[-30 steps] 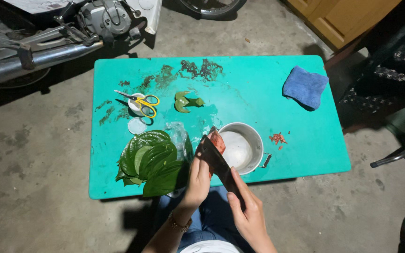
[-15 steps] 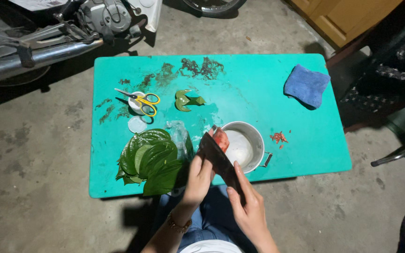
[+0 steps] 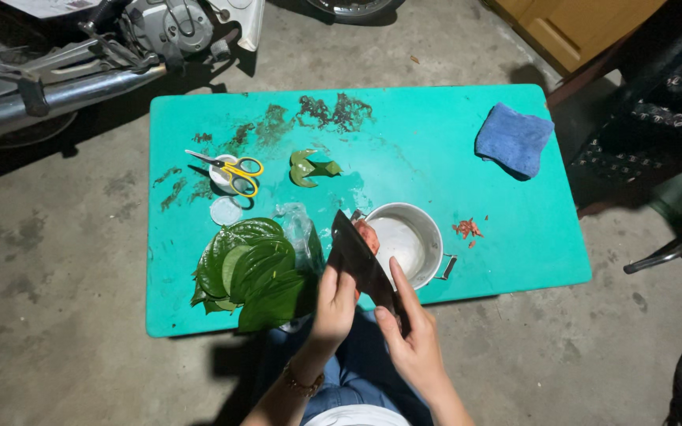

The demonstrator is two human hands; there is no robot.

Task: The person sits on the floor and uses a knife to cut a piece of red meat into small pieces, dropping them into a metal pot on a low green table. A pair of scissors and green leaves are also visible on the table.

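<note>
Seen from above: a teal table [image 3: 436, 142] on a concrete floor. Near edge, left hand [image 3: 335, 304] and right hand [image 3: 412, 339] both gripping a dark cleaver [image 3: 361, 260], blade tilted over a metal pot [image 3: 408, 241] of white contents, a small reddish piece [image 3: 367, 234] at the blade's tip. Left of the pot, a pile of green leaves [image 3: 250, 272] and a clear plastic bag [image 3: 297, 229]. Farther left, yellow-handled scissors [image 3: 230, 170]. Mid-table, a folded leaf [image 3: 309, 168]. Far right corner, a blue cloth [image 3: 513, 140]. Right of the pot, red scraps [image 3: 466, 229].
</note>
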